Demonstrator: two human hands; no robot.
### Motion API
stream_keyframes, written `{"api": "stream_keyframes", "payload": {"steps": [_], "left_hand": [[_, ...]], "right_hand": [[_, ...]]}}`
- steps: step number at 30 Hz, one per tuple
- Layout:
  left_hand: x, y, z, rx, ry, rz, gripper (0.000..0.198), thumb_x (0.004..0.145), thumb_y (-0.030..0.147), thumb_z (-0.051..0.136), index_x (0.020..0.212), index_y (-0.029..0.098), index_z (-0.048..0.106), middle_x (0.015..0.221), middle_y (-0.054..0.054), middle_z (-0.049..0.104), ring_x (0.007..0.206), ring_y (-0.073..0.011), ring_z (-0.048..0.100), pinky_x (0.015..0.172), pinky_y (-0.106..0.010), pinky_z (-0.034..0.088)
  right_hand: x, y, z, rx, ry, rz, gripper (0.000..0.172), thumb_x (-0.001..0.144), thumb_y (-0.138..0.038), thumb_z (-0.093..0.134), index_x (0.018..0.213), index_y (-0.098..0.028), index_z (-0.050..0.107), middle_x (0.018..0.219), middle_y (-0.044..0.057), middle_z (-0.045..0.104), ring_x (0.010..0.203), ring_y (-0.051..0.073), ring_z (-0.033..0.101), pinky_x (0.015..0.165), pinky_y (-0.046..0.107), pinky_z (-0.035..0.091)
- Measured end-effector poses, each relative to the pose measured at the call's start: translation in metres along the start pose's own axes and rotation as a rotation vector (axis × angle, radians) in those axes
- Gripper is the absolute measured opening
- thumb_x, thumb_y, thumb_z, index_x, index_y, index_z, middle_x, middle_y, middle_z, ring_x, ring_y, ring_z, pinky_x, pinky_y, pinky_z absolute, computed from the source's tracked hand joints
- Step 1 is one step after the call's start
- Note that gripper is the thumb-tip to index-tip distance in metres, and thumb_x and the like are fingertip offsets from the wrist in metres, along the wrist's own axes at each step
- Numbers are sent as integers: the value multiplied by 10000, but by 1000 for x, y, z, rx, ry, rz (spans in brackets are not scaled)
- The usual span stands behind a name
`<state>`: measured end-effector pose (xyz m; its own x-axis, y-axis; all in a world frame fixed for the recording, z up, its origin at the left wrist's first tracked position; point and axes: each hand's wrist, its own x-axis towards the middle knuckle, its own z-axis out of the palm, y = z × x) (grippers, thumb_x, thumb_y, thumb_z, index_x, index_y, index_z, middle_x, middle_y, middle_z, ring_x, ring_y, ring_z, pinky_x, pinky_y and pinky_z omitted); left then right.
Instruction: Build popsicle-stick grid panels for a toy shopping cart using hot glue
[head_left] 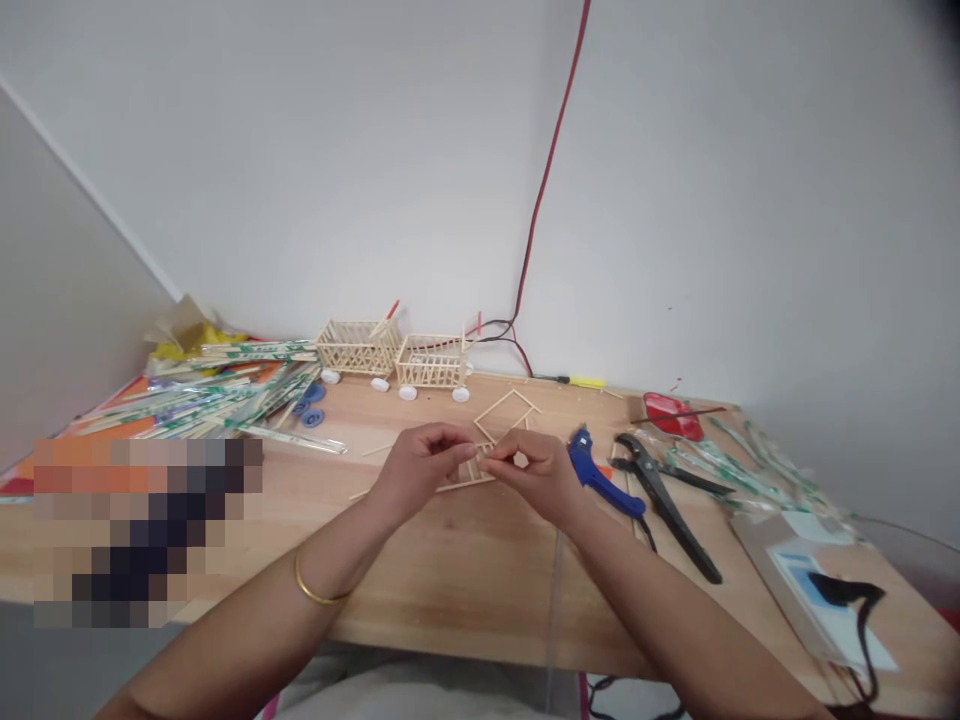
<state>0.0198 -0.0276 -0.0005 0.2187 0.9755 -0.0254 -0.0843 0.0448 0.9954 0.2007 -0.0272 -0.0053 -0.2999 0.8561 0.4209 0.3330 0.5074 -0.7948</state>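
Note:
Near the middle of the table, my left hand (424,470) and my right hand (536,470) come together over a small slatted frame of thin wooden sticks (466,480). Left thumb and fingers are pinched at its upper edge. The right thumb and forefinger pinch at its right side, and whatever tiny piece may be between them is too small to make out. Just beyond my hands lies a square outline of sticks (499,405). Two little stick-built carts, one larger (358,348) and one smaller (431,362), stand behind on white wheels.
Wrapped chopsticks (217,395) pile up at the left, beside blue wheels (311,418). To the right lie a blue glue gun (604,475), black-handled cutters (667,510), a red dish (673,415) and a white box (810,590). A red-black cable (536,210) runs down the wall.

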Motion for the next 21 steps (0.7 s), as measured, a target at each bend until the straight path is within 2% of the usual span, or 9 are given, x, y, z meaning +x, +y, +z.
{"api": "stream_keyframes", "payload": {"steps": [2, 5, 8, 11, 13, 15, 18, 21], "left_hand": [[-4, 1, 2, 60, -43, 22, 201, 745, 342, 649, 788, 146, 653, 554, 42, 544, 438, -60, 457, 447, -189, 385], [-9, -1, 6, 109, -84, 49, 226, 766, 375, 622, 806, 153, 646, 593, 40, 540, 428, -56, 455, 419, -185, 378], [-13, -2, 10, 63, -124, 59, 257, 768, 397, 625, 817, 145, 652, 636, 22, 562, 467, -60, 482, 459, -191, 401], [-13, -4, 12, -84, -161, 34, 295, 710, 350, 700, 916, 141, 669, 714, -11, 619, 593, -92, 558, 590, -226, 465], [-11, -3, 11, -195, -161, -21, 292, 667, 307, 742, 893, 133, 682, 749, -27, 648, 638, -106, 588, 646, -248, 482], [-9, -1, 9, -299, -132, -85, 241, 633, 274, 768, 804, 127, 684, 719, -19, 652, 589, -98, 589, 615, -244, 484], [-8, 3, 6, -389, -80, -134, 201, 619, 258, 777, 709, 126, 656, 584, 20, 604, 448, -72, 532, 488, -215, 450], [-9, 5, 8, -398, -69, -133, 195, 673, 285, 743, 748, 131, 650, 511, 41, 565, 380, -64, 481, 438, -218, 443]], "right_hand": [[-2, -4, 0, -80, -42, -110, 278, 797, -335, 645, 591, -177, 547, 558, -13, 530, 542, 102, 464, 525, 230, 344], [-4, -10, 1, -195, -100, -274, 357, 878, -293, 523, 547, -183, 450, 530, -25, 423, 544, 105, 411, 539, 242, 308], [-6, -12, 3, -232, -144, -352, 354, 920, -255, 424, 575, -185, 460, 540, -18, 414, 551, 113, 408, 564, 256, 310], [-6, -11, 3, -254, -111, -296, 332, 938, -247, 367, 627, -187, 467, 565, -9, 443, 567, 121, 426, 566, 258, 313], [-4, -11, 1, -255, -87, -216, 286, 940, -246, 357, 683, -189, 468, 611, -2, 470, 586, 125, 438, 562, 255, 324], [-3, -12, -1, -212, -88, -171, 207, 927, -244, 390, 753, -189, 486, 671, 6, 499, 618, 128, 463, 581, 254, 357], [-1, -15, -4, -118, -50, -142, 106, 883, -241, 505, 797, -186, 535, 713, 11, 548, 653, 127, 511, 612, 254, 401], [-2, -19, -4, -60, -9, -137, 111, 823, -265, 624, 748, -187, 599, 678, 2, 604, 623, 119, 539, 597, 246, 412]]}}
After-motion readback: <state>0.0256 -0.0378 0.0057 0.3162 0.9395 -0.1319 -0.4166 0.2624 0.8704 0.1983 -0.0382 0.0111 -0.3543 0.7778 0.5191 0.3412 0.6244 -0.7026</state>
